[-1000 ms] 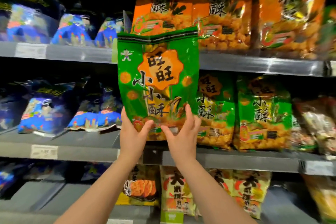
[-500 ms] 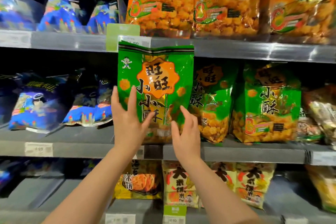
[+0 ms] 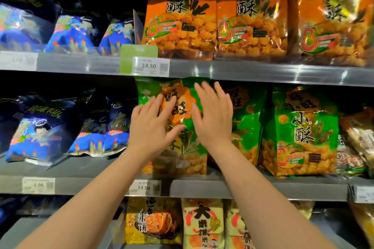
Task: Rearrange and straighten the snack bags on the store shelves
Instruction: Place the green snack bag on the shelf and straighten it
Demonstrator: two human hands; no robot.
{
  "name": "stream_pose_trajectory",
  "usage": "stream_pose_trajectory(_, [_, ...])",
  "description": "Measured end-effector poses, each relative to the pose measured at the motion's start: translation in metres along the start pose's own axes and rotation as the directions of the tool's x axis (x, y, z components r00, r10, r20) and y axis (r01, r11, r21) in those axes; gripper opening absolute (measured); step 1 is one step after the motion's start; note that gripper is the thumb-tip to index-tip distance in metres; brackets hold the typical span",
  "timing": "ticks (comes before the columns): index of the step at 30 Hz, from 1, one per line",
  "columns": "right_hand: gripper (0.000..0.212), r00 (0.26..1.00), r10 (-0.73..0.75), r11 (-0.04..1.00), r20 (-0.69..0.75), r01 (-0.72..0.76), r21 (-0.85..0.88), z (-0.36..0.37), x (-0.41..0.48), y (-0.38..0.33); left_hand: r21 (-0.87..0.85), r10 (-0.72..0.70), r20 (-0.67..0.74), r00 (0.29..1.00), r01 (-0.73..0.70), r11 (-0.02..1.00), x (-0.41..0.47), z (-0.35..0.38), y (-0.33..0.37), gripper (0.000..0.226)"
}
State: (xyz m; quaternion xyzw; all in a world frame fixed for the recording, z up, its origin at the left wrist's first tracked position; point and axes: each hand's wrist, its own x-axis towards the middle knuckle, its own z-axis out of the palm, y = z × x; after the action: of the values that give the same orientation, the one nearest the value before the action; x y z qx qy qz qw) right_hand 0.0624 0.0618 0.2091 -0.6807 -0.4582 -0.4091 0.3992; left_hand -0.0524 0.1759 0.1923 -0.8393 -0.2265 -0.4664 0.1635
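under upper shelf edge (image 3: 253,73), hands (image 3: 148,127) (image 3: 213,116) press green bag (image 3: 192,147).

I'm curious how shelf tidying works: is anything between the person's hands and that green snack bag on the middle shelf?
Nothing visible stands between them. The left hand and right hand, fingers spread, lie directly over the front of the green snack bag, which stands upright on the middle shelf.

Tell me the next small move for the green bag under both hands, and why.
Probably press the green bag gently back and square. It stands on the middle shelf, the left hand and right hand lie open against its front, and its face looks creased beside the neighbouring bag.
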Motion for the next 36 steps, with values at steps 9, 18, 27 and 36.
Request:
stream_pose_trajectory(9, [0.051,0.966,0.228,0.958,0.118,-0.201,-0.205,0.013,0.003,0.016,0.074,-0.102,0.066,0.993,0.097,0.992,0.019,0.015,0.002,0.053])
stream_pose_trajectory(18, [0.066,0.758,0.640,0.749,-0.124,-0.652,-0.117,-0.003,-0.063,0.065,-0.490,0.065,0.192,0.979,0.038,0.871,-0.034,0.037,0.096,0.048])
stream_pose_trajectory(27, [0.029,0.779,0.626,0.773,0.045,-0.612,-0.169,-0.017,-0.075,0.102,-0.646,-0.091,0.476,0.875,0.418,0.639,-0.042,0.061,0.143,0.071])
stream_pose_trajectory(36, [0.031,0.664,0.743,0.654,0.079,-0.746,0.121,-0.040,-0.078,0.113,-0.620,-0.258,0.550,0.794,0.595,0.511,-0.027,0.066,0.133,0.064])
